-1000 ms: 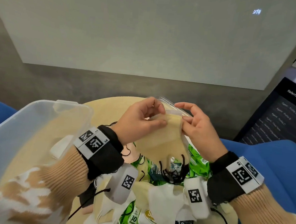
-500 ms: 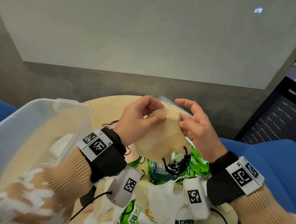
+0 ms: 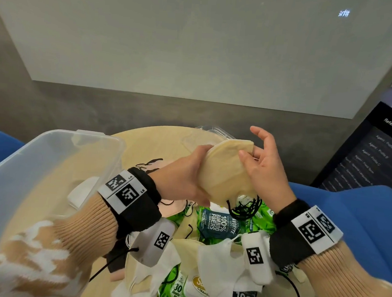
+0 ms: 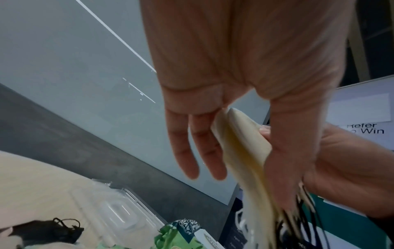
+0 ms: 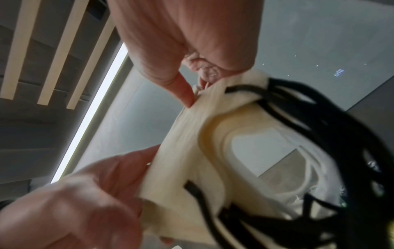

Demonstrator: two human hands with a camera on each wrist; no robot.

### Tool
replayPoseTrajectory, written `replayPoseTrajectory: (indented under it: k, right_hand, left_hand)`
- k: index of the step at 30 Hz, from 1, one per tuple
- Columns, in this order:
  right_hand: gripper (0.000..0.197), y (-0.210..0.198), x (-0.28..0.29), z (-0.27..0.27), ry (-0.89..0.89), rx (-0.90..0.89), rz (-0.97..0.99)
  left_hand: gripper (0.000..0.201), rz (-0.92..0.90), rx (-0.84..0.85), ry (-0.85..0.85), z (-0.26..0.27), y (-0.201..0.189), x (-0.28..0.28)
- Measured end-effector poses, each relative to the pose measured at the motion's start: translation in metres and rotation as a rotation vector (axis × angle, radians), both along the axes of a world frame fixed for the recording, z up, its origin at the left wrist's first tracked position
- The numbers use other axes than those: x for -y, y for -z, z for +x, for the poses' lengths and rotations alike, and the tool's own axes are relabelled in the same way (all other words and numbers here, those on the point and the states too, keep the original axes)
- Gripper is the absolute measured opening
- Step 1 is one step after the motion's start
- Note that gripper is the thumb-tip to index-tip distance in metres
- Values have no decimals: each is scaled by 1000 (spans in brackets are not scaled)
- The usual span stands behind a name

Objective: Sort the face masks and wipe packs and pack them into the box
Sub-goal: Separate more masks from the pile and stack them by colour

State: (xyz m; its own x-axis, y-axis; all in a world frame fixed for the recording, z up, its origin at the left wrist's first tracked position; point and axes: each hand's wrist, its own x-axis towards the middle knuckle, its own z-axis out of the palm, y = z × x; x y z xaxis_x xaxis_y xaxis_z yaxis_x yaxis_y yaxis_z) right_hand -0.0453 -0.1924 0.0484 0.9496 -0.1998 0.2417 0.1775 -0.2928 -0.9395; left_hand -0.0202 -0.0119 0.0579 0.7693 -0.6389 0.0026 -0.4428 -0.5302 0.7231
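A stack of beige face masks (image 3: 223, 171) with black ear loops (image 3: 244, 209) is held up over the round table. My left hand (image 3: 198, 171) grips the stack's left side, thumb in front and fingers behind; in the left wrist view the masks (image 4: 241, 151) sit between thumb and fingers. My right hand (image 3: 250, 152) pinches the stack's upper right edge with its index finger lifted, and in the right wrist view its thumb (image 5: 181, 91) touches the masks (image 5: 192, 151). Green wipe packs (image 3: 217, 221) and white masks (image 3: 217, 259) lie below. The clear plastic box (image 3: 38, 160) stands on the left.
The box's clear lid (image 3: 205, 135) lies at the table's far edge. A pink mask (image 3: 170, 207) and a dark mask (image 3: 147, 165) lie near the box. Blue seats flank the table (image 3: 144, 144), and a dark screen (image 3: 370, 165) stands at the right.
The mask stack has turned and risen slightly to the right. My left hand has slid from the top edge round its left side, and my right index finger has lifted off.
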Motion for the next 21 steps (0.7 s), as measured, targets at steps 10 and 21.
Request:
replayPoseTrajectory:
  k: [10,21]
  right_hand:
    - [77,2,1,0,-17,-87,-39]
    - [106,10,5,5,7,-68,47]
  left_hand:
    - [79,78,93,-34,3,-3,3]
    - [86,-185,95,-39,7,-7,-1]
